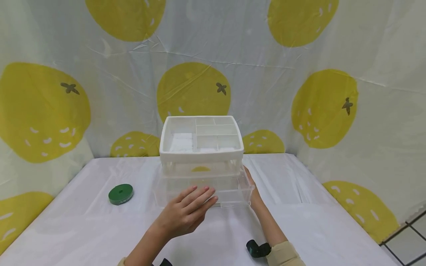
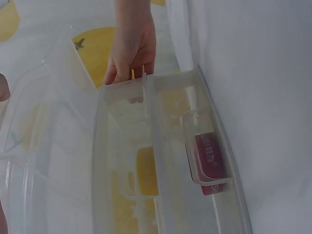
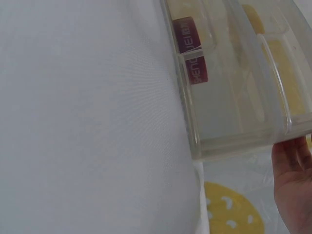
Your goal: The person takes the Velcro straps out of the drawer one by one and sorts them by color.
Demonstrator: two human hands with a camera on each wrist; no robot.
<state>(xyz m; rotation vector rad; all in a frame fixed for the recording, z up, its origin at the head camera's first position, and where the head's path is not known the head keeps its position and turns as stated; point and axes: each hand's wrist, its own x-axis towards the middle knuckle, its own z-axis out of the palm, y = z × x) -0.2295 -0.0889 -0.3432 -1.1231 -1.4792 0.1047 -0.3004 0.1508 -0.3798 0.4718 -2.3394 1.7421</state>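
Observation:
A white drawer organizer [image 1: 201,155] with a compartmented top tray stands on the table. Its clear upper drawer [image 1: 229,194] juts out toward me. My left hand [image 1: 188,212] is at the front of that drawer, fingers extended and slightly spread; only bits of it show in the left wrist view. My right hand [image 1: 253,186] rests against the organizer's right side, its fingers [image 3: 292,153] touching the side wall and partly hidden behind it. A dark red roll with white lettering [image 2: 209,161] lies in the bottom drawer. Something yellow [image 2: 146,170] shows through the drawer above.
A green flat roll [image 1: 121,194] lies on the white table cover [image 1: 100,229], left of the organizer. A curtain with a yellow fruit print [image 1: 193,88] stands behind and at both sides. Black straps [image 1: 257,249] are around the wrists.

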